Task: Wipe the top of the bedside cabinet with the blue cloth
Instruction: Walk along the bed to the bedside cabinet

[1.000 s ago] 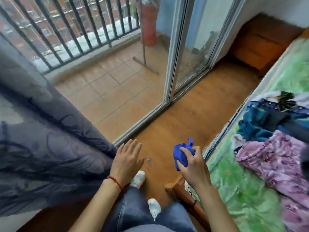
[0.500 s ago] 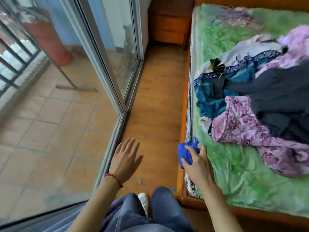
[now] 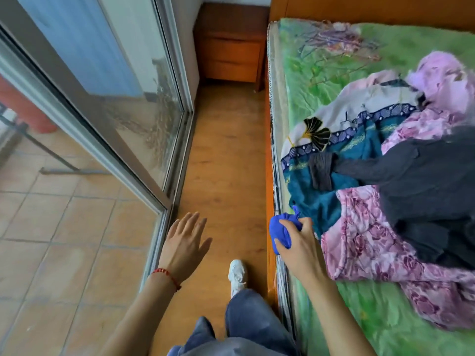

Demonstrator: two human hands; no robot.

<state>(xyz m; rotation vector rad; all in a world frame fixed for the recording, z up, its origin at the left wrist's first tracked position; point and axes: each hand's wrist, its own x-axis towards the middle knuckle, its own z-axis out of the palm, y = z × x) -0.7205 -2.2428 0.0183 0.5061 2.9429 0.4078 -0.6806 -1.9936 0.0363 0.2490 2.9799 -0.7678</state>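
Cloth: we carry one bright blue cloth (image 3: 281, 231), bunched into a tight ball so that no loose corner trails while we walk; it hangs in the air over the near edge of the bed, not yet at its work.
Right hand: our right hand (image 3: 299, 246) is curled tight around the ball, fingers (image 3: 289, 223) over the top and thumb beneath; count, one.
Left hand: our left hand (image 3: 183, 242) is flat, fingers spread and holding nothing, low over the floor, which we judge to be for balance in the narrow passage; count, one.
Cabinet: one dark orange-brown wooden bedside cabinet (image 3: 232, 47) with two drawer fronts stands at the far end of the passage, against the wall and just beside the head of the bed, well apart from the cloth. Its top shows only at a shallow angle and we see nothing on it.
Passage: one strip of orange wood-plank floor (image 3: 226, 160) runs between the grey-framed sliding glass door (image 3: 123, 80) and the bed, and leads straight to the cabinet.
Bed: one wooden-framed bed with a green printed cover (image 3: 341, 68) carries a heap of clothes; we count at least four pieces, pink floral, teal, dark grey and lilac.
Foot: one white shoe (image 3: 236, 274) shows, stepping forward.
Stage: approach, we judge; wiping not yet begun.
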